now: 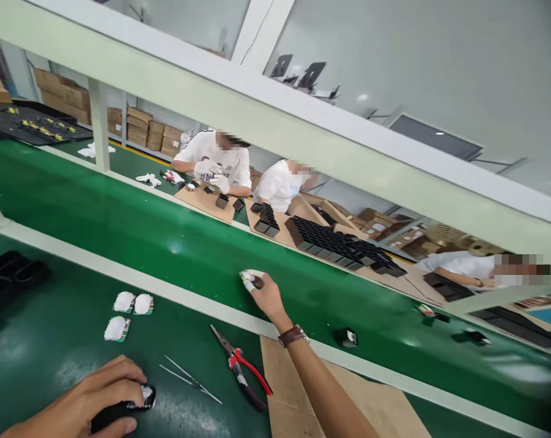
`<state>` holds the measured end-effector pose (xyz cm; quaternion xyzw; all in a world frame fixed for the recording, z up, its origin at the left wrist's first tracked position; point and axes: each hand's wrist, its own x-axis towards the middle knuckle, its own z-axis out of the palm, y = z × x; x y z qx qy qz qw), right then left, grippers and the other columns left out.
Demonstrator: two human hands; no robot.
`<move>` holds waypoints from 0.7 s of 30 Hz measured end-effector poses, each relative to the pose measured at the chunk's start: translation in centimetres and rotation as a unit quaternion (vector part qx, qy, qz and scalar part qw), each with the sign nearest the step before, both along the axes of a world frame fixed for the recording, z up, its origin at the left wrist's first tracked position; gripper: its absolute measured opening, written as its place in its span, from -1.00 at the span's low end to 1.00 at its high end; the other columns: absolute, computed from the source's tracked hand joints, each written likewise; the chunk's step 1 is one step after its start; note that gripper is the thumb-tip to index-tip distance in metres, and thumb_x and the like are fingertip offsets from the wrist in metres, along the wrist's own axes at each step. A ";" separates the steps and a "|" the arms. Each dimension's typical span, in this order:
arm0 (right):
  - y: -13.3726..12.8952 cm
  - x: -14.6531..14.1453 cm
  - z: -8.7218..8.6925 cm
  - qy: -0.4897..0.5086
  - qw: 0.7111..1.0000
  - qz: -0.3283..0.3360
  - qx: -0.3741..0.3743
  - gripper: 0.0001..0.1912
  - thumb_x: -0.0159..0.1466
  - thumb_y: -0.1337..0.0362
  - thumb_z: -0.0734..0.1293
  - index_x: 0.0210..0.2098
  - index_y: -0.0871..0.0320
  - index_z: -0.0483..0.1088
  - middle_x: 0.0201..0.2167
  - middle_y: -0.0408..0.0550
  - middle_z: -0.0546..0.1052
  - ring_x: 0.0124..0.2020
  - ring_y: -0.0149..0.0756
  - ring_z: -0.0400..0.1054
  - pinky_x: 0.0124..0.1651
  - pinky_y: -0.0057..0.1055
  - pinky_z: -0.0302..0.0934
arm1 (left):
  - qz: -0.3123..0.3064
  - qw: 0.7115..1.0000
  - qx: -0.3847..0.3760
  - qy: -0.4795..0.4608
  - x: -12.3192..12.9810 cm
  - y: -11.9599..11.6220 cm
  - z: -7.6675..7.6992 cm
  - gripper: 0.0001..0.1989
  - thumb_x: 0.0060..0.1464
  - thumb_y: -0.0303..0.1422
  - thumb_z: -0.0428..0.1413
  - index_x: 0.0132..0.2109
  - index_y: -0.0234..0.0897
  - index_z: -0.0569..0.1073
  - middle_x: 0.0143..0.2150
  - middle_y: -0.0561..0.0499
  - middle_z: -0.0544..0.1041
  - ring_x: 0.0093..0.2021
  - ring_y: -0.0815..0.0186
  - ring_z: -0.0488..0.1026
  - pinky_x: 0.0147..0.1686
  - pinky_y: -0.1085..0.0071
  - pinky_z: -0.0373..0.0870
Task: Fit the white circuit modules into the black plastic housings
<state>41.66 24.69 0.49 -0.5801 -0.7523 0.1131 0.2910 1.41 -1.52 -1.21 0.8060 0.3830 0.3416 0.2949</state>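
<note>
My left hand (104, 395) is closed around a small black housing (148, 396) on the green bench at the lower left. My right hand (266, 297) reaches over the green belt (165, 243); its fingers are bent, with white coverings on the fingertips, and whether they hold anything is too small to tell. Three white-topped circuit boards (116, 328) lie beyond my left hand. Metal tweezers (190, 381) and red-handled pliers (241, 365) rest between my hands.
Brown cardboard (279, 389) lies under my right forearm. A black part (347, 337) sits on the belt to its right. Black trays (14, 274) stand at far left. A pale rail (188, 298) edges the belt. Across it, several people work near black boxes (339, 243).
</note>
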 end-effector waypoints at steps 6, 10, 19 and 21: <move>-9.5 -13.5 0.7 0.059 0.941 0.333 -0.015 -0.63 0.31 0.36 0.39 0.10 0.01 0.49 0.04 -0.03 0.60 0.10 -0.20 0.47 0.20 -0.18 0.39 | -0.031 0.999 -0.027 0.002 0.3 -0.1 1.5 -0.67 0.35 -0.53 0.11 0.16 -0.08 0.51 0.14 -0.14 0.56 0.12 0.17 0.55 0.13 0.30 0.57; -13.5 -16.3 1.6 0.025 0.913 0.407 -0.006 -0.54 0.38 0.41 0.33 0.25 0.08 0.38 0.24 0.11 0.49 0.23 -0.12 0.40 0.30 -0.04 0.34 | 0.011 0.999 -0.009 -0.033 -0.2 -0.2 1.0 -0.65 0.35 -0.46 0.16 0.22 -0.12 0.41 0.17 -0.16 0.54 0.16 0.15 0.55 0.16 0.26 0.56; -18.0 -12.7 2.1 0.013 0.963 0.255 0.084 -0.62 0.49 0.30 0.28 0.28 0.01 0.36 0.11 0.08 0.52 0.13 -0.11 0.45 0.18 -0.04 0.44 | 0.039 0.997 0.059 -0.023 -0.5 -0.6 1.1 -0.64 0.34 -0.41 0.19 0.23 -0.10 0.42 0.23 -0.15 0.52 0.19 0.13 0.54 0.18 0.22 0.55; -19.4 -12.5 1.3 0.002 0.967 0.239 0.091 -0.64 0.49 0.30 0.28 0.25 0.02 0.38 0.08 0.08 0.53 0.09 -0.10 0.46 0.15 -0.03 0.45 | 0.030 0.998 0.053 0.004 -0.2 -0.6 1.1 -0.70 0.37 -0.43 0.15 0.19 -0.10 0.49 0.26 -0.13 0.50 0.16 0.16 0.56 0.17 0.25 0.55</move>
